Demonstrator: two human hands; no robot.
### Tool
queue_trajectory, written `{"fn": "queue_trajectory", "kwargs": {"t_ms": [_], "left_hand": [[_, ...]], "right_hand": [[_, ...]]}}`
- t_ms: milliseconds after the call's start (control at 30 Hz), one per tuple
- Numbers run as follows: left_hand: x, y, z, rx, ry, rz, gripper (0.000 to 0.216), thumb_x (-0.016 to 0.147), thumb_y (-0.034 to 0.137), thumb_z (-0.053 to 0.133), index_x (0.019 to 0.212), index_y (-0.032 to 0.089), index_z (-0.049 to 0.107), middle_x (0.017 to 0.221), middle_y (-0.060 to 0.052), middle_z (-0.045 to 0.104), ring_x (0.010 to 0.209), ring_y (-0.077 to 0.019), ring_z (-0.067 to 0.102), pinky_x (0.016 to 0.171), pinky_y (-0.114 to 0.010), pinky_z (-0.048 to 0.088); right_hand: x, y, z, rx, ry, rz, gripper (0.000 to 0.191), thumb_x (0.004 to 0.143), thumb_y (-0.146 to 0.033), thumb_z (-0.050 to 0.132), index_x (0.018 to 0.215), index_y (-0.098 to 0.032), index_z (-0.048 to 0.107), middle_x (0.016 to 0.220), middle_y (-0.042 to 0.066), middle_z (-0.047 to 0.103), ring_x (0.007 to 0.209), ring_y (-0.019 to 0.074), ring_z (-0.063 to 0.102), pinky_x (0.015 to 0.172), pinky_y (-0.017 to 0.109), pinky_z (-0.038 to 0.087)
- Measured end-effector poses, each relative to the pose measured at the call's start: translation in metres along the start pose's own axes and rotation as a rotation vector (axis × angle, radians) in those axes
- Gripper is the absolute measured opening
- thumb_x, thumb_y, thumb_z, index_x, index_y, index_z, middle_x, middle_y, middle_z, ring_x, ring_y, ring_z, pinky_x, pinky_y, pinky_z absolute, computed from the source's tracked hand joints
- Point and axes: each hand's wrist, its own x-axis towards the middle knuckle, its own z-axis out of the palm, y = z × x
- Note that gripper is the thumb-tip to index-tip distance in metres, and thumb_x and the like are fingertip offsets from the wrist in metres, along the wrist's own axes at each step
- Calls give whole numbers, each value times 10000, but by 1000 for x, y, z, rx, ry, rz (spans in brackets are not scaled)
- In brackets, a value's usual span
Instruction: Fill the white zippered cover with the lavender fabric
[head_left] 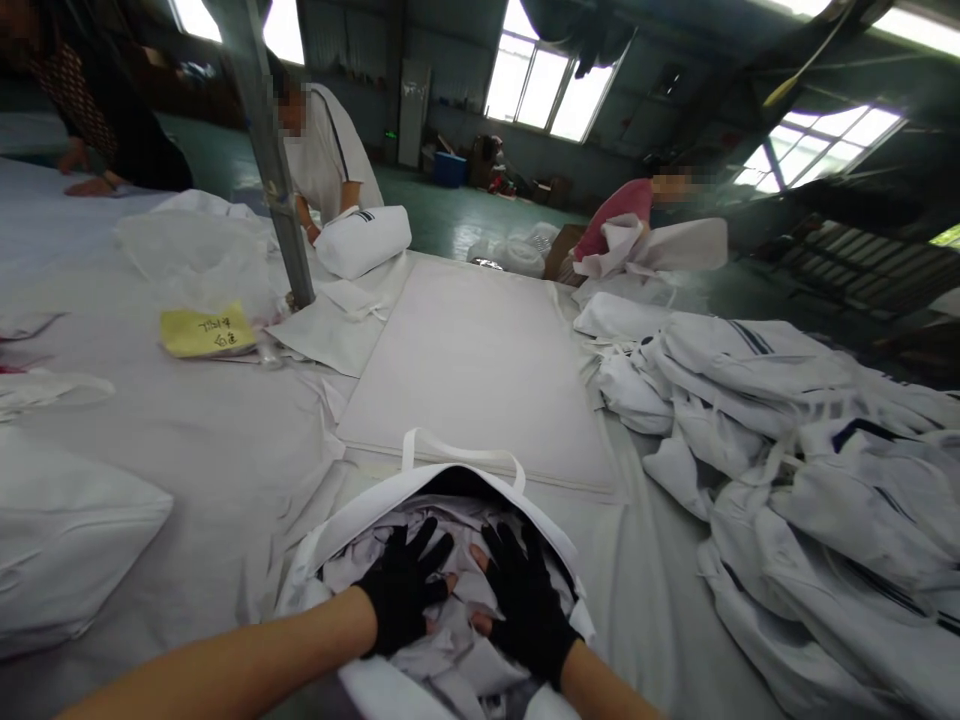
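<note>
Both my hands are down inside the open mouth of a white fabric bag (420, 500) sitting right at my edge of the table (187, 440), and I've got black gloves on with the fingertips cut off. My left hand (401, 595) is flat with the fingers fanned out, pressing on the white cloth (457, 650) stuffed inside, and my right hand (529, 605) is doing the same just beside it, palm down, fingers spread, not pinching anything. The bag's white strap handle (461, 455) loops up at the far rim, lying against a big flat white board (472, 370) that stretches away from me. Off to my right there's a heap of white garments (787, 440) with dark stripes on them (no logo I can make out). To my left, a plump stuffed white bag (60, 540) lies on its side. Further back on the left is a yellow paper slip (206, 332) with handwriting on it, but it's too small for me to read, and it's just beside a metal pole (281, 190) and some crumpled clear plastic (199, 250). A person in a white shirt (330, 150) leans over another filled white bag with a dark stripe (364, 240) at the far side, and a person in a red top (619, 215) is handling white cloth further right.
</note>
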Motion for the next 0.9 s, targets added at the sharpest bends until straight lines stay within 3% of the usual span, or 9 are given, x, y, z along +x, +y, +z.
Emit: {"fn": "queue_trajectory", "kwargs": {"t_ms": [167,233,333,400,467,600,700,833,900], "left_hand": [[-3,5,-30,16,66,102,628,783,513,633,1355,331,449,1519,-133,286,1372,-470,210,969,-785,176],[-21,13,-47,44,225,122,498,872,517,509,1332,328,471,1496,-117,340,1356,-410,297,1013,-723,231],[-65,27,-55,139,537,-52,463,908,510,433,1302,278,503,1382,-143,481,1241,-354,458,975,-594,395],[-93,32,-44,238,704,-113,568,865,592,451,1289,219,514,1276,-186,544,1154,-375,505,856,-549,478],[-112,33,-24,319,827,-51,615,826,638,469,1226,177,546,1222,-205,555,1130,-394,494,786,-534,500],[-120,29,14,342,924,-45,482,811,579,527,1089,191,595,1198,-155,565,1125,-366,497,811,-530,493],[-108,21,13,303,804,-67,575,748,669,567,1080,202,606,1130,-122,617,1036,-329,571,822,-508,495],[-75,-5,-24,87,196,-154,500,717,680,599,817,197,676,773,-65,677,709,-249,636,600,-335,461],[-56,-20,-42,-20,26,-170,436,761,634,576,780,217,701,715,-45,683,665,-220,632,531,-280,370]], "right_hand": [[-2,0,-5,-134,108,-15,733,862,-556,454,1482,-249,211,1549,109,196,1407,390,178,1048,674,255],[-3,-1,-5,-183,154,-13,724,856,-535,469,1478,-243,240,1554,107,177,1409,395,165,1042,656,280],[-3,-2,-2,-195,163,14,726,834,-515,502,1471,-254,270,1567,88,124,1409,399,161,1031,632,314],[-1,-2,-1,-189,160,31,722,821,-486,523,1462,-242,299,1569,82,121,1410,396,159,1032,611,325],[0,-3,0,-196,169,25,712,817,-458,528,1456,-227,317,1561,86,161,1410,387,166,1042,605,309],[4,-7,-2,-233,246,-24,732,819,-456,534,1467,-222,285,1550,101,197,1412,373,167,1062,603,253],[9,-13,-8,-245,288,-61,792,810,-495,543,1484,-223,229,1560,102,156,1412,365,167,1083,595,203],[14,-12,-8,-232,299,-64,786,818,-439,534,1492,-212,199,1562,79,157,1420,362,134,1099,587,160],[14,-4,2,-217,268,-57,749,840,-413,517,1490,-216,203,1554,74,190,1424,350,134,1102,588,167]]}}
